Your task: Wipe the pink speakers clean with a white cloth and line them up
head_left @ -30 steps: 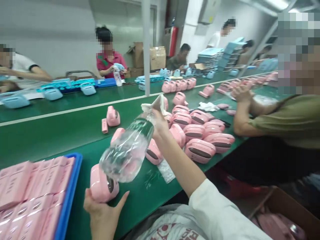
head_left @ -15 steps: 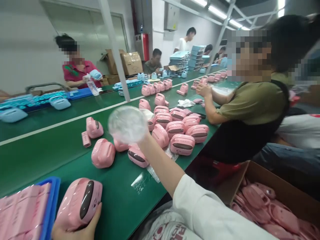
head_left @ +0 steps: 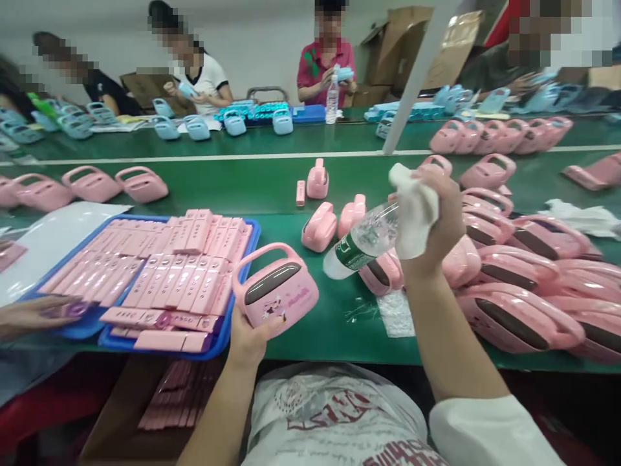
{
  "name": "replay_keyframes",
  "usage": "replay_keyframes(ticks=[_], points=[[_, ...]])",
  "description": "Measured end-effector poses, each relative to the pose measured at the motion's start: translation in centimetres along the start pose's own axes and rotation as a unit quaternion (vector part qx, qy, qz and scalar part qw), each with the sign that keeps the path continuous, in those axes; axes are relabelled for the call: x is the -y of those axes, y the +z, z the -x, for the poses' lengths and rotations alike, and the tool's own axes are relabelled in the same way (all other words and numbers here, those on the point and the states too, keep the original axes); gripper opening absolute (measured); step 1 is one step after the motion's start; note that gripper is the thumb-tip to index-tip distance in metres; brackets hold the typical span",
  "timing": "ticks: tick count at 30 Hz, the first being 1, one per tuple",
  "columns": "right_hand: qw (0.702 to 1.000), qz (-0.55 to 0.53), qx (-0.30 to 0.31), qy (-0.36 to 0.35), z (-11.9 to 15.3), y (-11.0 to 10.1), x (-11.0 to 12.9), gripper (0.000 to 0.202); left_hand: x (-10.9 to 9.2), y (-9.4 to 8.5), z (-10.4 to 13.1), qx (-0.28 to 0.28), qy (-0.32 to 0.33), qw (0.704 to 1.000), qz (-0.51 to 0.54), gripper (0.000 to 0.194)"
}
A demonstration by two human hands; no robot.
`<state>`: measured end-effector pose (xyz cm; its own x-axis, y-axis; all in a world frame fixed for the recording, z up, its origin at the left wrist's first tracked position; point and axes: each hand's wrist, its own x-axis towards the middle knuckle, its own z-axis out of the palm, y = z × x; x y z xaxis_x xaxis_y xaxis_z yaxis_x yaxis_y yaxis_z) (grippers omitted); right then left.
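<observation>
My left hand (head_left: 250, 333) grasps a pink handled case (head_left: 281, 294) from below and to its left, thumb laid over the lower front edge; the fingers behind are hidden from me. The case is raised above the green worktop (head_left: 310, 346). Its decorated front, with a dark elongated window and a small cartoon figure, faces me. Its long axis runs across my view, climbing gently from just above my thumb's base toward the right, so the whole case tips a little to the left. The loop handle arches over the top, leaning up and left.

My right hand (head_left: 436, 217) is clenched around the upper end of a clear plastic bottle (head_left: 366, 239), a white cloth (head_left: 414, 210) bunched in the same grip. The bottle slants: its long axis drops leftward from my fist, with the base pointing down toward the case in my other hand but apart from it. The neck is covered by cloth and fingers.

Just left of my left grip is a blue tray (head_left: 226, 330) of slim pink boxes (head_left: 187, 281). Below my right fist lies a piece of bubble wrap (head_left: 396, 315), and right of that forearm, more pink cases (head_left: 519, 317) crowd together. Well off to the left of my grips, a co-worker's hand (head_left: 33, 314) is at the tray edge.
</observation>
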<state>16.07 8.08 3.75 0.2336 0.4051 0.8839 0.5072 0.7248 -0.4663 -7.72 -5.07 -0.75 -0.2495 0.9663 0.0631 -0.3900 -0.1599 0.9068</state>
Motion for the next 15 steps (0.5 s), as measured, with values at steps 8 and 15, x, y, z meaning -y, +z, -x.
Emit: replay_keyframes(ticks=[8,15], points=[[0.967,0.124,0.186,-0.121,1.7,0.7,2.1,0.033,-0.7,0.3,0.7,0.111,0.071,0.991,-0.033,0.067],[0.937,0.301,0.101,-0.147,-2.5,-2.3,7.2,0.018,-1.0,0.6,1.5,0.083,0.107,0.986,-0.092,0.065]])
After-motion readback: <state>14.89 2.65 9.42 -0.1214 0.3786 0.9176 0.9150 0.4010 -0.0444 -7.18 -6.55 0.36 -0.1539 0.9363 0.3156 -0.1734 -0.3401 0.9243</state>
